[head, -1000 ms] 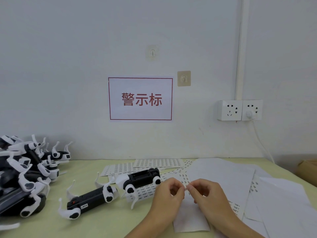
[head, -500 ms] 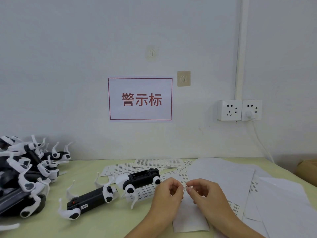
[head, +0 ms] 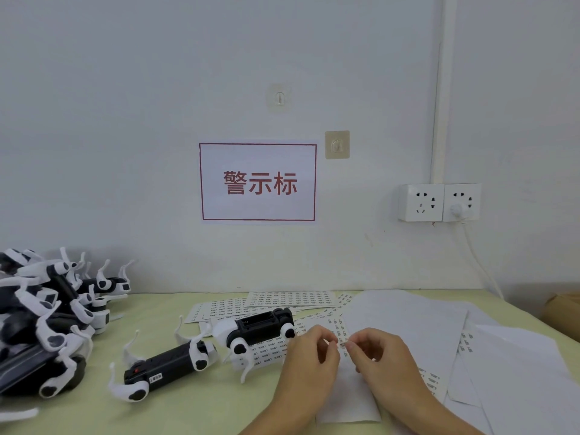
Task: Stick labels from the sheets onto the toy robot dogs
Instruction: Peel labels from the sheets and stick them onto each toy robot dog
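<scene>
Since a second ago the two hands have drawn slightly apart and the fingertips have reworked their pinch; nothing else on the table (head: 163,412) has shifted.

The heap of toy dogs (head: 47,315) fills the far left of the green tabletop. Blank backing sheets (head: 414,328) spread over the right half, with printed label sheets (head: 288,299) fanned near the wall. Two dogs lie apart from the heap, both belly-up: the nearer dog (head: 169,368) lies with its long axis running left-low to right-high and already shows a small white label on its black underside, while the second dog (head: 262,326) rests on a label sheet just left of the hands, its long axis nearly level across the view, and no label can be seen on its belly.

The left hand (head: 309,359) and right hand (head: 381,361) meet over a sheet, each with thumb and forefinger pressed together on one small label (head: 342,344) held between them; whether it is fully free of its backing is too small to tell.

The coming move likely turns on this: the unlabelled dog lies to the left of the pinch, closest to the left hand, so the label must travel leftward and be laid along the belly's level axis
</scene>
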`<control>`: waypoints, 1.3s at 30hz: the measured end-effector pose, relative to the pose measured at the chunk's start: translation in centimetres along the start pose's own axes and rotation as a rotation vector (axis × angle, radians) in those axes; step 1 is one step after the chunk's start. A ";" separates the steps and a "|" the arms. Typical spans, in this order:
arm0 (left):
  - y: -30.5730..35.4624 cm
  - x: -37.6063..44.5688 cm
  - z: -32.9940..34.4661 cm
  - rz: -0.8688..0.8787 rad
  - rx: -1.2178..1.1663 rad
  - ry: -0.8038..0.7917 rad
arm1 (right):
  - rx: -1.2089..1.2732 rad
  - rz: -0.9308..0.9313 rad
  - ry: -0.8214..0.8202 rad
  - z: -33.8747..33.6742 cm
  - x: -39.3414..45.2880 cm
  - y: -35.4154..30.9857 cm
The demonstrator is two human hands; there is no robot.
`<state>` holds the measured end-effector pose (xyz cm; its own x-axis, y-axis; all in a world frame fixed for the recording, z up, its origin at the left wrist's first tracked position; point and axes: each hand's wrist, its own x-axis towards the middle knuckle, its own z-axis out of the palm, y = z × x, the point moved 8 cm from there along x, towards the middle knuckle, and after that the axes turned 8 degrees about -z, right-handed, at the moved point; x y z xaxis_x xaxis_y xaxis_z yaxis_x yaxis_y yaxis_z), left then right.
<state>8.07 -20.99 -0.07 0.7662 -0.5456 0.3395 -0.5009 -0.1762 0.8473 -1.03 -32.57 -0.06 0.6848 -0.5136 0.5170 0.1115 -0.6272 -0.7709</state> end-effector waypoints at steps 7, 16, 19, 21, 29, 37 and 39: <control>2.0 1.1 -2.6 0.014 -0.103 0.136 | -0.006 0.009 0.001 0.0 0.1 0.3; 4.7 3.9 -7.5 0.186 0.653 -0.250 | 0.020 -0.010 -0.025 0.4 0.0 -0.3; 1.2 4.0 -8.6 -0.015 0.912 -0.427 | 0.010 -0.041 -0.041 0.5 -0.2 -0.7; 0.2 3.8 -8.9 -0.086 0.896 -0.464 | 0.000 -0.068 -0.049 0.7 -0.3 -1.0; 0.0 4.4 -9.9 -0.122 0.606 -0.383 | -0.060 -0.240 0.030 0.2 -0.6 -2.9; 2.0 4.6 -10.9 -0.178 0.068 -0.315 | 0.046 -0.240 0.013 -0.4 0.4 -4.9; 2.6 4.5 -10.9 -0.200 -0.096 -0.317 | 0.066 -0.207 -0.069 -0.5 1.5 -6.0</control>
<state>14.61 -15.02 8.15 0.6747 -0.7373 0.0336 -0.3031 -0.2353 0.9235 -1.09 -29.85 5.56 0.6899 -0.3354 0.6415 0.2998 -0.6742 -0.6749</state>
